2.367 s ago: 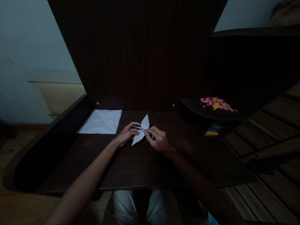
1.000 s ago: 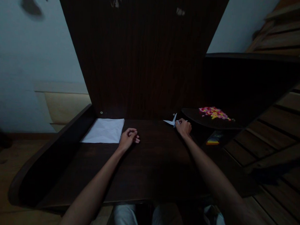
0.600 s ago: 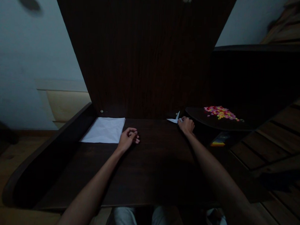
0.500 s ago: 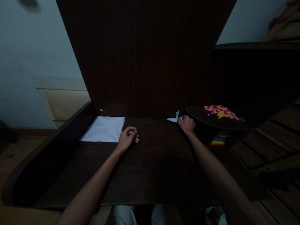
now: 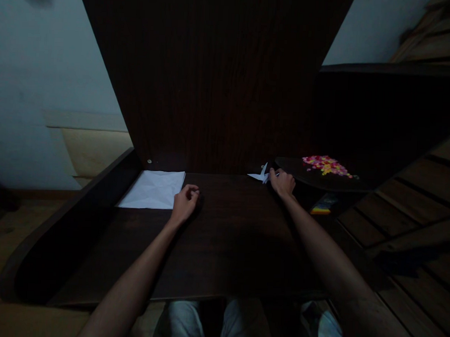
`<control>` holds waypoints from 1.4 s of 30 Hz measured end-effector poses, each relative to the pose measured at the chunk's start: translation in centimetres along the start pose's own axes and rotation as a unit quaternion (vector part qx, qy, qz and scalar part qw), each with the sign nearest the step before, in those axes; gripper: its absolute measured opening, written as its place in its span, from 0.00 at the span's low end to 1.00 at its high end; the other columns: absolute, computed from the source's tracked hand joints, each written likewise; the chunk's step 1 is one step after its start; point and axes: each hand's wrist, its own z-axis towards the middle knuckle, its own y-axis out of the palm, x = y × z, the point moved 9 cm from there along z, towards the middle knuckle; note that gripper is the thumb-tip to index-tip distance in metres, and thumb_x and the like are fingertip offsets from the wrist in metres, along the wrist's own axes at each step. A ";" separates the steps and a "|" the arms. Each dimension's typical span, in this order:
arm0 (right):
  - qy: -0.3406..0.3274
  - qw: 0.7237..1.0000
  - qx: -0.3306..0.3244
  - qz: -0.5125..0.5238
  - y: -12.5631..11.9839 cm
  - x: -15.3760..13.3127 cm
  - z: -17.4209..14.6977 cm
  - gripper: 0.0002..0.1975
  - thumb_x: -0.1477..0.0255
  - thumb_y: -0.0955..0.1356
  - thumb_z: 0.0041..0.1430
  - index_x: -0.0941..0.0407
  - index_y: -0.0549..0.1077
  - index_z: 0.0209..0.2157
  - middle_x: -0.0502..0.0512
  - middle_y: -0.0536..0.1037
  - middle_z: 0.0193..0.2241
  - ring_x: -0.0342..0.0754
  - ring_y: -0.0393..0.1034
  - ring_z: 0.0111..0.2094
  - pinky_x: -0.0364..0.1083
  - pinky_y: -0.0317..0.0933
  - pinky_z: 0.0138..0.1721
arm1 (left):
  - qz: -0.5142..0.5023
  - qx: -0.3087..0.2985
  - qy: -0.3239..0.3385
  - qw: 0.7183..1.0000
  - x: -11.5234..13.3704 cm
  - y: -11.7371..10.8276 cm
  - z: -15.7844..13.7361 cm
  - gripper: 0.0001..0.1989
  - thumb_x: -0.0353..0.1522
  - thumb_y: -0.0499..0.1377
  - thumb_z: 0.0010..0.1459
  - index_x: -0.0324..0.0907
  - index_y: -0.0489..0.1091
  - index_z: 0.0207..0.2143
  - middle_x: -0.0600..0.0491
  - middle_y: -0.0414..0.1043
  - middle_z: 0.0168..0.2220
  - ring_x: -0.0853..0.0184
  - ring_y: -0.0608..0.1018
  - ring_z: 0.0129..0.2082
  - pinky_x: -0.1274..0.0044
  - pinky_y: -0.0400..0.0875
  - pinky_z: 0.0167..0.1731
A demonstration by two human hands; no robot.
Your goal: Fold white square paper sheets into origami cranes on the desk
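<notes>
- Dark wood-grain desk point(image 5: 214, 252)
- Left hand point(image 5: 185, 203): fingers loosely curled, released, beside creased white paper stack point(image 5: 151, 189)
- Right hand point(image 5: 283, 183): fingers at pointy folded white paper point(image 5: 262, 177), desk rear; grip can't tell
- Yellow-red item point(image 5: 321, 211), lettering unreadable
- Curved shelf point(image 5: 321, 182): small multicolored pieces point(image 5: 327, 165)

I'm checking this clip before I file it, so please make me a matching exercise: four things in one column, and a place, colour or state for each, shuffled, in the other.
Things
1. flat creased paper
2. folded paper piece
3. heap of small bits
4. left hand

Descriptions
A. pink, red and yellow, on the curved shelf
B. loosely curled, no object visible in it
C. white, at the left of the desk, by the back panel
D. white with pointed ends, at the right hand

Pairs: 1-C, 2-D, 3-A, 4-B
</notes>
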 end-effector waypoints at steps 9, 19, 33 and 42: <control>-0.014 1.000 0.018 -0.021 -0.1 1.4 -1.6 0.15 0.66 0.63 0.56 0.58 0.76 0.39 0.65 0.78 0.36 0.56 0.72 0.38 0.47 0.60 0.37 | 0.137 0.073 0.086 0.984 1.3 -2.2 0.3 0.05 0.31 0.58 0.49 0.43 0.70 0.32 0.50 0.71 0.29 0.60 0.73 0.34 0.71 0.65 0.42; -0.023 0.999 -0.035 -0.007 3.1 1.8 -1.5 0.17 0.65 0.66 0.55 0.56 0.71 0.46 0.62 0.78 0.38 0.56 0.72 0.40 0.46 0.59 0.35 | 0.238 0.050 0.112 0.963 1.1 -1.6 0.3 0.06 0.31 0.55 0.53 0.42 0.69 0.35 0.47 0.72 0.34 0.59 0.74 0.38 0.69 0.65 0.43; -0.017 1.000 -0.019 0.011 4.8 1.5 -0.2 0.19 0.65 0.67 0.54 0.54 0.69 0.48 0.62 0.78 0.38 0.57 0.72 0.40 0.47 0.60 0.37 | 0.535 0.080 0.084 0.837 2.1 -2.3 -0.2 0.17 0.34 0.53 0.56 0.36 0.66 0.47 0.41 0.71 0.44 0.52 0.70 0.45 0.65 0.64 0.45; -0.016 1.000 -0.022 0.001 5.0 1.3 -0.3 0.20 0.64 0.67 0.54 0.54 0.69 0.49 0.63 0.77 0.38 0.57 0.71 0.40 0.48 0.60 0.37 | 0.573 0.045 0.002 0.818 0.5 -3.3 0.2 0.17 0.34 0.51 0.58 0.35 0.66 0.47 0.40 0.72 0.44 0.52 0.73 0.44 0.67 0.65 0.42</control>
